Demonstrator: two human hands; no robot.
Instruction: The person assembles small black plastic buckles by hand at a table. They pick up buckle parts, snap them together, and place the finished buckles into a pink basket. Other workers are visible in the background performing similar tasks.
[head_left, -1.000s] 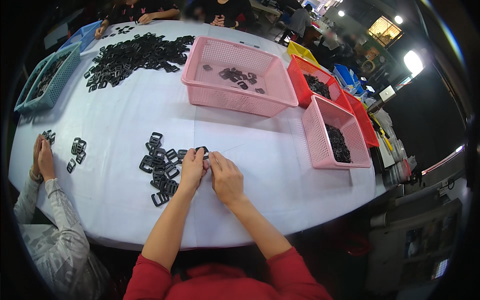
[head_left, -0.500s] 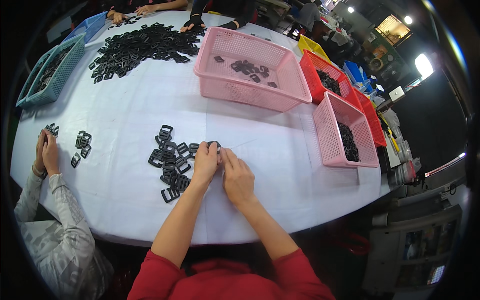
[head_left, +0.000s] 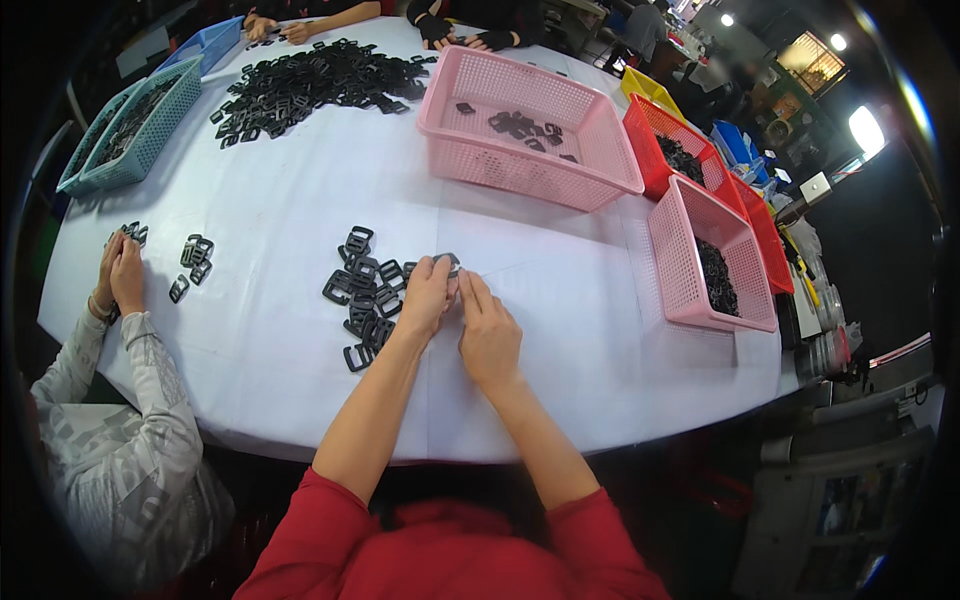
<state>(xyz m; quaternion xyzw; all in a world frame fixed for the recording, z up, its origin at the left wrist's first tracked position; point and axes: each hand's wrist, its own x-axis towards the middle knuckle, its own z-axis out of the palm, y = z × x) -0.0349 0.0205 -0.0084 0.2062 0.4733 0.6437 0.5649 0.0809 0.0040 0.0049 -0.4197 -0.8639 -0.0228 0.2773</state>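
Observation:
My left hand (head_left: 428,297) is closed on a black plastic buckle (head_left: 449,259), whose upper part shows above the fingertips. Against its right side press the closed fingers of my right hand (head_left: 490,332), the two hands nearly touching just above the table. What lies between the fingertips is mostly hidden. Just left of my left hand is a loose heap of similar black buckles (head_left: 365,272), some of them overlapping.
A pink basket (head_left: 540,183) with a few black parts stands ahead; another pink basket (head_left: 672,262) and a red bin (head_left: 640,140) are at right. Far left are a big buckle pile (head_left: 310,85) and a green basket (head_left: 150,140). Co-workers' hands (head_left: 122,270) work at left and across the white table (head_left: 560,390).
The whole view has shifted, so things appear farther right and higher. My hands stay together at the buckle. Across the table, the gloved hands have come closer together.

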